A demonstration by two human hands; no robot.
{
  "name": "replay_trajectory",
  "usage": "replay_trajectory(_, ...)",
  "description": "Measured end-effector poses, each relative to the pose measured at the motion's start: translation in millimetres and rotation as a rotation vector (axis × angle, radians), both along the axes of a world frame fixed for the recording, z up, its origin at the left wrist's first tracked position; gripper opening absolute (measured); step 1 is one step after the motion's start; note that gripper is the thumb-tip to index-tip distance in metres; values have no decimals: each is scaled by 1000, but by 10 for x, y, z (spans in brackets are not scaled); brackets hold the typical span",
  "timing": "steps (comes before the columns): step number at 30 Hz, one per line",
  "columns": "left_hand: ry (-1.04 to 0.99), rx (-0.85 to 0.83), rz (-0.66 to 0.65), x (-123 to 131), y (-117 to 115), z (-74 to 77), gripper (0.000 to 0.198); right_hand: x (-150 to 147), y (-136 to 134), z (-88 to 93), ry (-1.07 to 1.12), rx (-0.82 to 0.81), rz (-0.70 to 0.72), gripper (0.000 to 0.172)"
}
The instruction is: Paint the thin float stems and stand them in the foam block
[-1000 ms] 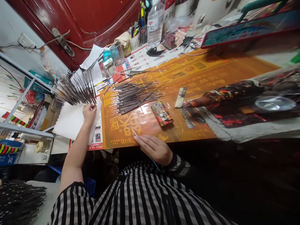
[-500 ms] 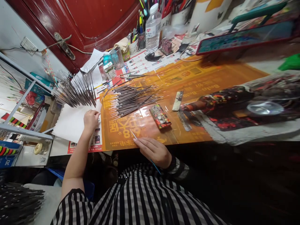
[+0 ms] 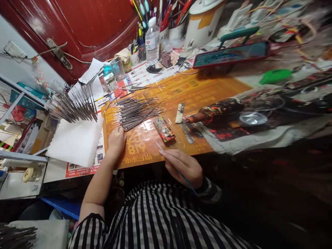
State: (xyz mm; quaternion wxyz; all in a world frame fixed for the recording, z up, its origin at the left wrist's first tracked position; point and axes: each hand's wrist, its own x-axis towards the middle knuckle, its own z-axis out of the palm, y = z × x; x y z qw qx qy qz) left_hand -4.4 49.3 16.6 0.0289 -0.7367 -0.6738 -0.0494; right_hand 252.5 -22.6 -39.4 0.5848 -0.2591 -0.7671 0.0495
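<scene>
My right hand (image 3: 185, 167) pinched a brush (image 3: 159, 146). My left hand (image 3: 117, 141) was at the sticks (image 3: 135, 113), its grip impossible to tell.

A paint-smeared block (image 3: 164, 129) and dark sticks (image 3: 133, 113) suggest a workshop.

Two hands (image 3: 116, 140) and one water bottle (image 3: 152, 45) show.

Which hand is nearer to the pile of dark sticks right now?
Left. The left hand is at the near edge of the pile of dark sticks; the right hand, holding a thin tool, is farther off, out to the right and nearer the striped shirt.
</scene>
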Motion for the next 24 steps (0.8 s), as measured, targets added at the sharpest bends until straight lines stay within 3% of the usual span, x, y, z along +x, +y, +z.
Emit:
replay_trajectory(7,-115,202,-52,-175,-95,35,11,283,100,16,-19,-8,-167,58)
replay_trajectory(12,-208,362,-254,-91,-251,91,11,408,269,30,14,33,-263,54)
replay_trajectory(15,-212,394,-344,-16,-305,78,10,427,395,26,17,32,-275,54)
replay_trajectory(24,-147,489,-415,-31,-290,2,13,330,567,-13,-93,-124,-278,52)
